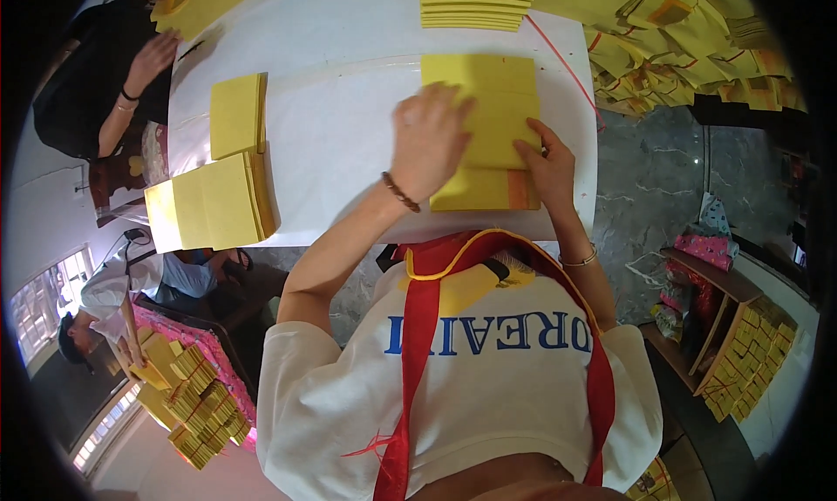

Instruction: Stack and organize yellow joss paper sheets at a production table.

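A yellow folded paper sheet lies before me at the near right of the white table. Its near part is a flap with an orange patch at the right end. My left hand, a beaded bracelet at the wrist, rests over the sheet's left edge, fingers apart and slightly blurred. At the right edge is my right hand, its thumb and forefinger touching the paper with a gap between them. Some of its other fingers are hidden.
Yellow paper stacks stand at the table's left and far edge. A red cord lies at the right. Across the far left, another person's hand is near yellow paper. More yellow bundles pile up at far right.
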Demonstrator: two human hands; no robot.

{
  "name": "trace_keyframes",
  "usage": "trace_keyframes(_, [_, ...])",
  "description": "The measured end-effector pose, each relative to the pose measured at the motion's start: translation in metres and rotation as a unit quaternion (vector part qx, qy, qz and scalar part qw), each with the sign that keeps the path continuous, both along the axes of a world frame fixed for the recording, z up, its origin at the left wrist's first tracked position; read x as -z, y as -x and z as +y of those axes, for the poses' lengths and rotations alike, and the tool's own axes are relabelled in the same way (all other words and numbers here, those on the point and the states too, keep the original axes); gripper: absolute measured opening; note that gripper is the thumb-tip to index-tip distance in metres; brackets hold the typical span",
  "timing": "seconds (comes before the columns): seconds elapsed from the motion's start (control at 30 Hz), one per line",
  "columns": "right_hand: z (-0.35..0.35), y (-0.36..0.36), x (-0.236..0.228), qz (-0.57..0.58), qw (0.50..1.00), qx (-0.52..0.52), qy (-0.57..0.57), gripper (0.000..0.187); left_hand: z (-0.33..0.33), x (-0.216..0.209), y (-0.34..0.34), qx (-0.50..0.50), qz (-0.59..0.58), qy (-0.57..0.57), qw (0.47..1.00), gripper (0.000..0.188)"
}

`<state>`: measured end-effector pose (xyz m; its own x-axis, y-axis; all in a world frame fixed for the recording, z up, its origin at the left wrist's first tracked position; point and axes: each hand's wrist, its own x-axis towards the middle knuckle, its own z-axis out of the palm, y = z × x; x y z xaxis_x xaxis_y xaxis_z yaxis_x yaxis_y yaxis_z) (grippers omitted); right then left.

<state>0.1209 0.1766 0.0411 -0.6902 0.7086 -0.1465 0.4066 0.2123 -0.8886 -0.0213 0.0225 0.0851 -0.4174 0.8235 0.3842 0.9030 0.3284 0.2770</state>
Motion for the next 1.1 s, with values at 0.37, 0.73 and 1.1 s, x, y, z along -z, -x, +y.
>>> trace_keyframes(0.37, [-0.018, 0.007, -0.026, -0.059, 0.962, -0.080, -0.254, 0.054, 0.020, 0.048, -0.021, 0.054, -0.052, 0.076, 0.994, 0.059])
trace_keyframes(0.73, [-0.028, 0.034, 0.002, -0.070, 0.859, -0.299, -0.409, 0.058, 0.015, 0.050, 0.007, 0.043, -0.482, -0.165, 0.860, 0.060])
trace_keyframes(1.1, [-0.036, 0.026, -0.006, -0.085, 0.848, -0.304, -0.426, 0.058, -0.052, 0.036, -0.011, 0.108, -0.013, 0.021, 0.994, 0.032])
